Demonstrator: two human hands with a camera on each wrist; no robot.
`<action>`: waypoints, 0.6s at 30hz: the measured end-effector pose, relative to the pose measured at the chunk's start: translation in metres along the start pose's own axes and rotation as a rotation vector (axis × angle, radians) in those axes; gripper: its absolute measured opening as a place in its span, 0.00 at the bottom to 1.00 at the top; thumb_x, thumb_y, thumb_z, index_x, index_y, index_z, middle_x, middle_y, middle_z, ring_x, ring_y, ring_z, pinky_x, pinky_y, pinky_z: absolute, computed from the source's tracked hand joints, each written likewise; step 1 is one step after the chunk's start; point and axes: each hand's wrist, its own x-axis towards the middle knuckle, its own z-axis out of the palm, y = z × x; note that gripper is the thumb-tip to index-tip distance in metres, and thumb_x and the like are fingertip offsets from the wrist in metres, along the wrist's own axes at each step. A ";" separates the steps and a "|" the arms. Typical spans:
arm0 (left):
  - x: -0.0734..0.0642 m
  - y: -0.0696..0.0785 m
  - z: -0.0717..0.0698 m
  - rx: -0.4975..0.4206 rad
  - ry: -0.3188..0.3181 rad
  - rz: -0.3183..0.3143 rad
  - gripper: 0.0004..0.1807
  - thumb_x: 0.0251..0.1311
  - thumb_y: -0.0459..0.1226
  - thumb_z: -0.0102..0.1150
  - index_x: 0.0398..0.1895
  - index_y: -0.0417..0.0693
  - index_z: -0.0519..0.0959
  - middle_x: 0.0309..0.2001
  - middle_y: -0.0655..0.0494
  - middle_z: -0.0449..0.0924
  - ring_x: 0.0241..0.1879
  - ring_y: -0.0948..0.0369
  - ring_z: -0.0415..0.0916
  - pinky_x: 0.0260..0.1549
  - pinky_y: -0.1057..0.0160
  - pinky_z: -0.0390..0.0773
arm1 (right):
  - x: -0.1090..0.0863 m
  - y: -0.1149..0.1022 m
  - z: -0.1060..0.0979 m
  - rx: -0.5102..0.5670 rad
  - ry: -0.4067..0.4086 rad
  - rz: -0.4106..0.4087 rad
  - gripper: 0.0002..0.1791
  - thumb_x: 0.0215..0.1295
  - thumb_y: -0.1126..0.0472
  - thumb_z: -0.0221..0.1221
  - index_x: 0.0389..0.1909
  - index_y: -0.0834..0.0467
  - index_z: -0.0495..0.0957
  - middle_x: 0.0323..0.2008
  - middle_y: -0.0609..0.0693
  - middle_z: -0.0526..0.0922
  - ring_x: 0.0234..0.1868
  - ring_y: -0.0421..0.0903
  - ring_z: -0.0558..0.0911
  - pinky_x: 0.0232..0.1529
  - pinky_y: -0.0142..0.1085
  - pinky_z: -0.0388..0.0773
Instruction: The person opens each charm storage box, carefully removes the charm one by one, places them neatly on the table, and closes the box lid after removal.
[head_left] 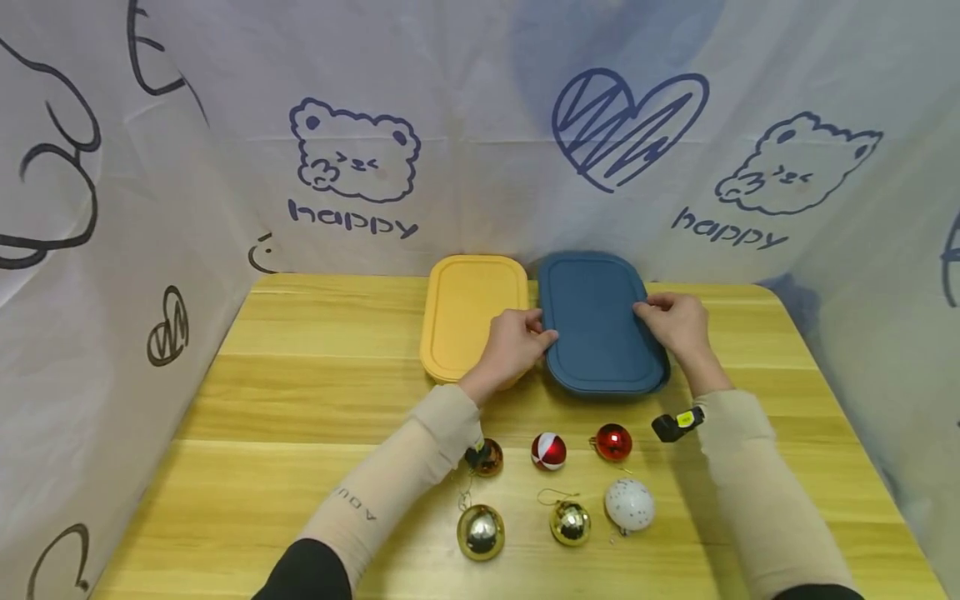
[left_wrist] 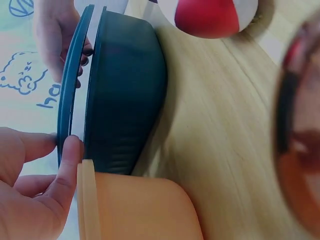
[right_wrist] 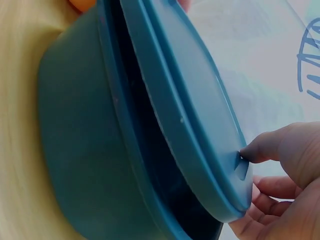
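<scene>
A dark blue lid (head_left: 596,321) sits just above its matching deep box (right_wrist: 80,130), with a gap between lid and rim showing in both wrist views. My left hand (head_left: 512,346) pinches the lid's left edge between thumb and fingers, over the corner of the yellow box. At the opposite edge my right hand (head_left: 678,323) grips the lid, thumb on top and fingers underneath. In the right wrist view the lid tilts up on that hand's side, and the dark inside of the box shows below it.
A yellow lidded box (head_left: 476,304) stands close at the left. Toward the front lie a striped bauble (head_left: 549,451), a red one (head_left: 613,442), a white one (head_left: 629,505), two gold ones (head_left: 481,532) and a copper one (head_left: 489,457). A printed cloth (head_left: 480,167) hangs behind.
</scene>
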 end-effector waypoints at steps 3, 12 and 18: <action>0.002 0.003 0.004 0.006 0.003 -0.012 0.28 0.73 0.33 0.64 0.73 0.32 0.72 0.36 0.51 0.78 0.37 0.40 0.89 0.21 0.71 0.72 | 0.001 0.001 -0.001 -0.003 0.011 0.004 0.26 0.75 0.53 0.60 0.59 0.71 0.83 0.56 0.70 0.85 0.56 0.65 0.84 0.58 0.56 0.81; 0.010 0.006 0.009 0.232 0.004 0.038 0.12 0.71 0.37 0.67 0.43 0.33 0.87 0.30 0.47 0.85 0.20 0.62 0.77 0.31 0.69 0.73 | 0.004 0.007 -0.003 -0.009 0.017 0.006 0.25 0.74 0.53 0.60 0.59 0.71 0.83 0.56 0.71 0.85 0.57 0.65 0.83 0.59 0.56 0.81; 0.014 0.008 0.010 0.326 -0.024 0.063 0.21 0.71 0.38 0.67 0.18 0.47 0.73 0.18 0.59 0.70 0.15 0.65 0.60 0.27 0.69 0.64 | 0.006 0.009 -0.003 -0.010 0.008 0.023 0.26 0.75 0.54 0.59 0.60 0.72 0.82 0.57 0.71 0.84 0.57 0.66 0.83 0.59 0.56 0.81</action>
